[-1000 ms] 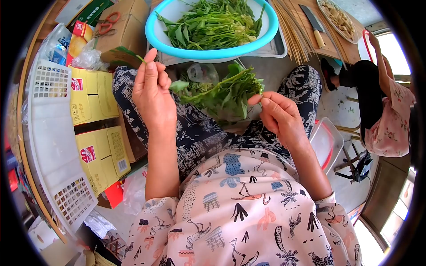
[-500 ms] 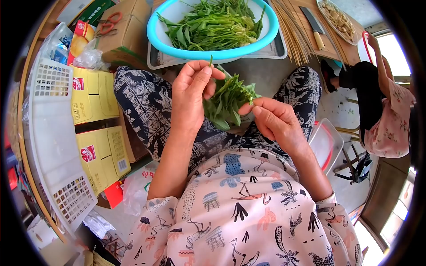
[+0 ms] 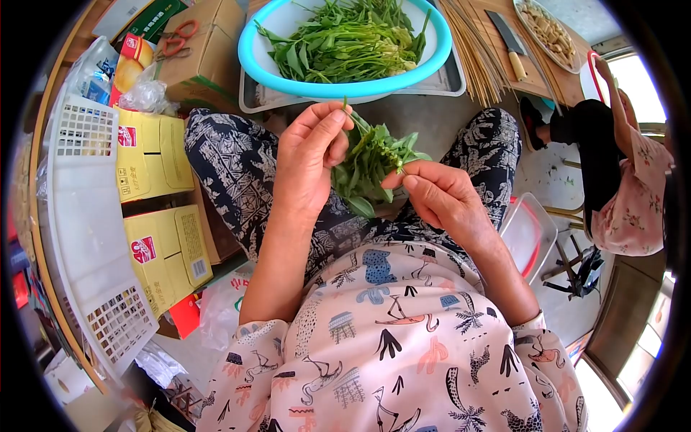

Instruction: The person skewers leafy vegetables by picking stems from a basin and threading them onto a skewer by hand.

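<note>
Over my lap, a small bunch of leafy greens [image 3: 371, 169] hangs between my two hands. My left hand [image 3: 311, 147] is closed in a pinch at the bunch's upper left, with a bit of green stem showing above the fingertips. On the right edge of the bunch, thumb and forefinger of my right hand [image 3: 439, 191] pinch together beside small green buds. Whether a thin stick lies between those fingers is too fine to make out. Beyond the hands stands a white basin with a turquoise rim [image 3: 345, 89], heaped with loose greens [image 3: 345, 47].
The basin rests on a metal tray [image 3: 263, 97]. Thin sticks [image 3: 475, 54], a knife [image 3: 509, 47] and a plate of pale pieces [image 3: 547, 32] lie at the upper right. Yellow boxes [image 3: 169, 252] and a white plastic rack [image 3: 83, 223] are at left. Another person [image 3: 630, 180] sits at right.
My right hand has moved slightly left and the bunch has turned a little. The left hand has shifted slightly and still pinches the stem.
</note>
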Motion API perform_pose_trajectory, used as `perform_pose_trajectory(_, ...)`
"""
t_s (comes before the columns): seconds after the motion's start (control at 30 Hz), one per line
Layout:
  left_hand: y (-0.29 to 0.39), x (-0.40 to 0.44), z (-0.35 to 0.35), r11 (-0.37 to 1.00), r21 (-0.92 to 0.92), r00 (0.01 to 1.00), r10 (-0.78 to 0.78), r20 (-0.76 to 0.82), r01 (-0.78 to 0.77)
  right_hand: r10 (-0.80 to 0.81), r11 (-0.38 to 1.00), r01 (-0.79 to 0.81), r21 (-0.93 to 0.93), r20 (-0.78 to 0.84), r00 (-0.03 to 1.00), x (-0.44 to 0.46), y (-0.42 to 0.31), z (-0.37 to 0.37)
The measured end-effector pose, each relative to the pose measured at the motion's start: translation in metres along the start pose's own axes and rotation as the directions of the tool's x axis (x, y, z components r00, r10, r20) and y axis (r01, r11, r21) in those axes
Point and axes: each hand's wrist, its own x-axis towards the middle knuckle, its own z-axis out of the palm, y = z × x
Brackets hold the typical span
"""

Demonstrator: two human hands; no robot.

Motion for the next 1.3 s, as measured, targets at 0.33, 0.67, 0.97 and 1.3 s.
perform_pose_trajectory(0.33, -0.0002, -0.0001, -0.0018, 1.000, -0.011, 1.000, -0.016, 0.023, 0.016, 0.002, 1.000, -0.002, -0.013, -0.005, 1.000, 0.0016, 0.0058, 0.0006)
perform_pose_trajectory(0.67, -0.0006, -0.0004, -0.0014, 1.000, -0.023, 1.000, -0.019, 0.015, 0.019, 0.023, 1.000, -0.023, -0.013, -0.003, 1.000, 0.0003, 0.0026, -0.0011)
perform_pose_trajectory(0.97, -0.0020, 0.0004, -0.0039, 0.999, -0.032, 1.000, -0.005, 0.014, 0.006, 0.018, 1.000, -0.018, -0.004, 0.007, 1.000, 0.0007, 0.0055, -0.0024)
perform_pose_trajectory(1.3, -0.0019, 0.0025, -0.0087, 0.998, -0.059, 0.999, -0.011, 0.038, 0.013, 0.023, 1.000, -0.023, 0.004, 0.002, 1.000, 0.0006, 0.0057, -0.0014)
